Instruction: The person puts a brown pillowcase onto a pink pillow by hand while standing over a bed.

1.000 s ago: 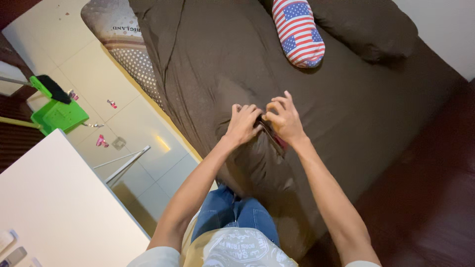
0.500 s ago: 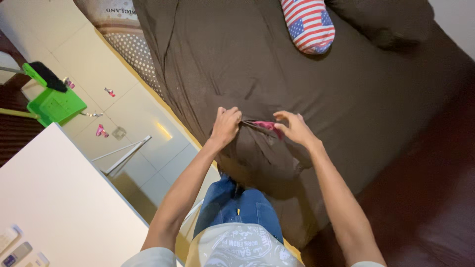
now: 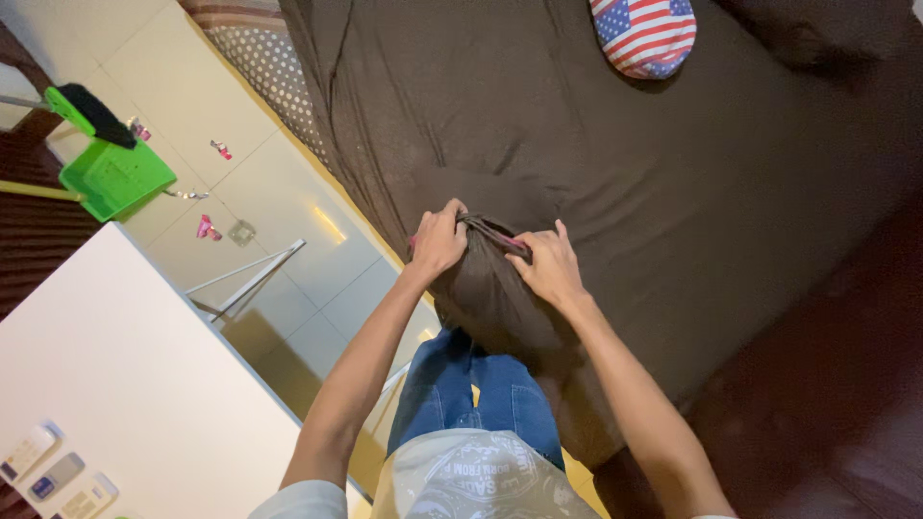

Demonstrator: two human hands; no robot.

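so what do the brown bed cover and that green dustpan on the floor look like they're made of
The brown cover looks like soft matte woven or knit fabric: it creases and bunches where the left hand and right hand pinch it. The green dustpan looks like moulded plastic, rigid and evenly bright with a slight sheen, though the exact material cannot be confirmed.

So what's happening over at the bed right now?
A person stands at the corner of a bed, both hands on the dark brown bedsheet. The left hand and right hand each grip a bunched fold of the sheet at the corner, with a sliver of pink fabric showing between them. A flag-patterned pillow lies farther up the bed. A white table stands to the left, and a green dustpan sits on the tiled floor.
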